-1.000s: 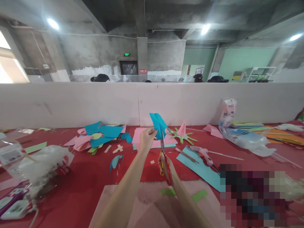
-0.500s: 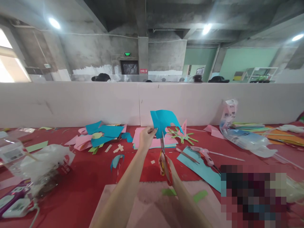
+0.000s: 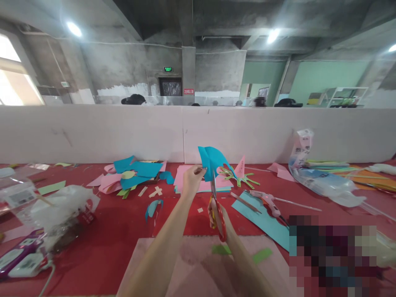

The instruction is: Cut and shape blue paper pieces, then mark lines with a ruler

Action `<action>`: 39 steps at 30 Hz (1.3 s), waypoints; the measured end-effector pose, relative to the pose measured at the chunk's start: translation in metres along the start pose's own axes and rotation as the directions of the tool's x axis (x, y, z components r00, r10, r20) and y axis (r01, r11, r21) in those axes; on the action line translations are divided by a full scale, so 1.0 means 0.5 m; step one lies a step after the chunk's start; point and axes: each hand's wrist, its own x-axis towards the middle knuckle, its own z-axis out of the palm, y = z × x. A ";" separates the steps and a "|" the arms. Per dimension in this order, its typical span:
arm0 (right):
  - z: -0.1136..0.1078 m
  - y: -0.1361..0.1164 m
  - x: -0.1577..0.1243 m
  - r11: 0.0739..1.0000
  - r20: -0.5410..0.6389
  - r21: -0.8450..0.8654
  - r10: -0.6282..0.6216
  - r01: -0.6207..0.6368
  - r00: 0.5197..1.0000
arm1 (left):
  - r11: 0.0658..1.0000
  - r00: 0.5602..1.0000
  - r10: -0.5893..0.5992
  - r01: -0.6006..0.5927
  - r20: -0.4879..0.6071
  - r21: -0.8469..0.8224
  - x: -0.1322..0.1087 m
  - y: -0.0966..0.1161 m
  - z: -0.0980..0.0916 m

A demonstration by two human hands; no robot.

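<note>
My left hand [image 3: 194, 178] pinches the lower left edge of a blue sheet of paper [image 3: 212, 157], raised above the table. Its right side is cut into a curve. In my right hand [image 3: 213, 212] is a pair of scissors [image 3: 220, 222] with red and yellow handles. The blades point up and meet the lower edge of the blue paper. Behind the hands lies a stack of pink paper [image 3: 182, 181]. Just right of the blue paper are a pink paper cone [image 3: 240, 168] and green paper strips [image 3: 247, 180] spread like a star.
A pink glue gun [image 3: 269, 202] and a pencil [image 3: 247, 203] lie by a light blue sheet [image 3: 262, 222] at right. Paper scraps [image 3: 142, 171] and a plastic bag [image 3: 62, 210] are at left. A white partition [image 3: 139, 132] stands behind the table.
The blue paper has turned and bent, so its right part now looks narrower and droops. Both hands keep their grips, and the whole view has shifted slightly.
</note>
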 end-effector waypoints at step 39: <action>0.007 -0.019 -0.018 0.999 0.048 -0.041 -0.023 0.025 0.999 | 1.000 1.000 -0.029 0.029 0.000 0.012 -0.012 0.003 0.003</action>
